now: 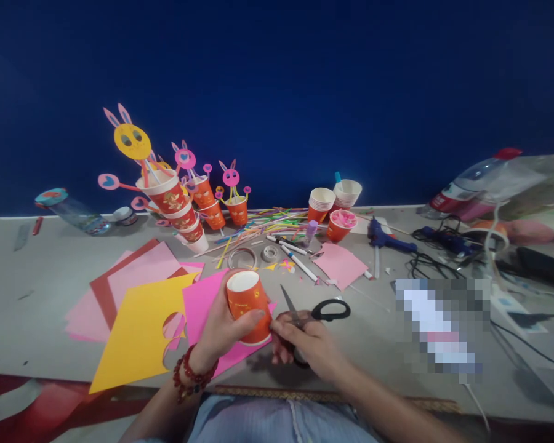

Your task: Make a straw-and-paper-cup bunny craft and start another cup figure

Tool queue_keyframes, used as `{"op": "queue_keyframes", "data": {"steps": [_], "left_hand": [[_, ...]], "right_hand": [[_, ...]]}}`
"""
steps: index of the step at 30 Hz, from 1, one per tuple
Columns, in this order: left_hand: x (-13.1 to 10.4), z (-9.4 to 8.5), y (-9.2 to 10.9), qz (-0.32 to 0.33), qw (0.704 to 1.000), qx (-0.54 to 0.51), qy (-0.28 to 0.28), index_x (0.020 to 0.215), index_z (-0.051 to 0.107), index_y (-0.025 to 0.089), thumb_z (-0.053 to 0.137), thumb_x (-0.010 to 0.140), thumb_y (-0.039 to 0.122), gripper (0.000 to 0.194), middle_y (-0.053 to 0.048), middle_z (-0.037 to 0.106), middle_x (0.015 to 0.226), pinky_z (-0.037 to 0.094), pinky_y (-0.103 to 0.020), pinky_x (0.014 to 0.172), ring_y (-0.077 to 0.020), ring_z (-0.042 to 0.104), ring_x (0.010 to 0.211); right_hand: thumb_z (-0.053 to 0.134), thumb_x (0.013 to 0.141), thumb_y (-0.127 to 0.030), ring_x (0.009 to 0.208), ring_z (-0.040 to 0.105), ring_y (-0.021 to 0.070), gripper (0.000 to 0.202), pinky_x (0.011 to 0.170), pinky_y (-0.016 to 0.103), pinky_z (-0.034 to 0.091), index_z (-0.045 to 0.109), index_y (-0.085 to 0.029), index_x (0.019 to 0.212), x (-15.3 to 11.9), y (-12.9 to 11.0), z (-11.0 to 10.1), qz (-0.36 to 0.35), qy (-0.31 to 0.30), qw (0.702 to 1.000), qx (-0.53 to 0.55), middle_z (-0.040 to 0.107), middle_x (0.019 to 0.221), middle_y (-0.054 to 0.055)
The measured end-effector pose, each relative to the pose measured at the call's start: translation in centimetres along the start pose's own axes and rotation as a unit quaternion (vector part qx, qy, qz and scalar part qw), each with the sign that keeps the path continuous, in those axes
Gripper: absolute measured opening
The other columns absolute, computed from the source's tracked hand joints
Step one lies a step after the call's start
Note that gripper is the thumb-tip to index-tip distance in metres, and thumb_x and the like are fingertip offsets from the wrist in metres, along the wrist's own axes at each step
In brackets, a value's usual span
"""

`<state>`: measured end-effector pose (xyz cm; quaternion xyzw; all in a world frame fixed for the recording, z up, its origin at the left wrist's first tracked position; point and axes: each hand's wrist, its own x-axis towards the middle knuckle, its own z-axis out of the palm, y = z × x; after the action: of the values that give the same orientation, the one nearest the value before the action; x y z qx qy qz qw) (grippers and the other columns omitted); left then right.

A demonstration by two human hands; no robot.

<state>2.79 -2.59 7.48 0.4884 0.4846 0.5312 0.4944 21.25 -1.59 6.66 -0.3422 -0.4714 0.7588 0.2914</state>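
My left hand (pixel 226 329) is wrapped round a red-orange paper cup (pixel 248 301) with gold print, its round white end facing up. Against the cup's lower right side, the fingertips of my right hand (pixel 302 338) are pinched together. The same hand carries a pair of scissors (pixel 287 298), with one black handle loop sticking out to the right and the blade pointing away from me. Whether the pinched fingers also grip something small at the cup is too unclear to see. Under the cup lies a bright pink sheet (pixel 203 298).
Yellow paper (pixel 133 332) with a round cut-out overlaps pink and red sheets at left. Rabbit-figure cups (pixel 166 197) stand behind. Straws (pixel 268 218), tape rolls, markers, a glue stick (pixel 311 232), stacked cups (pixel 321 203) and a blue glue gun (pixel 390 237) spread across the back; cables lie right.
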Motion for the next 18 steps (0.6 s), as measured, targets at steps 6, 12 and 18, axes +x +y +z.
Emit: {"op": "queue_keyframes", "data": {"steps": [6, 12, 18], "left_hand": [[0.3, 0.3, -0.7, 0.152, 0.988, 0.013, -0.007, 0.120, 0.046, 0.025, 0.080, 0.075, 0.034, 0.057, -0.008, 0.070, 0.106, 0.061, -0.041, 0.077, -0.0273, 0.073, 0.091], [0.3, 0.5, -1.1, 0.302, 0.951, 0.064, -0.006, 0.124, 0.045, 0.028, 0.079, 0.076, 0.019, 0.059, -0.008, 0.068, 0.108, 0.059, -0.046, 0.085, -0.0279, 0.072, 0.099], [-0.2, 0.9, -1.6, 0.169, 0.984, -0.046, 0.036, 0.124, 0.049, 0.025, 0.078, 0.079, 0.037, 0.055, -0.008, 0.068, 0.102, 0.060, -0.044, 0.080, -0.0281, 0.071, 0.093]], "right_hand": [[0.073, 0.079, -0.060, 0.042, 0.058, 0.0124, 0.052, 0.046, 0.021, 0.046, 0.060, -0.017, 0.052, -0.1, -0.4, 1.0, 0.053, 0.065, 0.987, 0.135, 0.052, 0.039, -0.003], [0.068, 0.080, -0.062, 0.039, 0.052, 0.0113, 0.053, 0.037, 0.020, 0.030, 0.059, -0.019, 0.050, -0.2, -0.4, 1.5, 0.048, 0.093, 0.986, 0.128, 0.050, 0.039, -0.002], [0.049, 0.099, -0.055, 0.056, 0.054, 0.0147, 0.050, 0.057, 0.026, 0.042, 0.058, -0.021, 0.062, -0.9, -1.0, 0.4, -0.104, 0.072, 0.976, -0.179, 0.058, 0.058, -0.001]]}}
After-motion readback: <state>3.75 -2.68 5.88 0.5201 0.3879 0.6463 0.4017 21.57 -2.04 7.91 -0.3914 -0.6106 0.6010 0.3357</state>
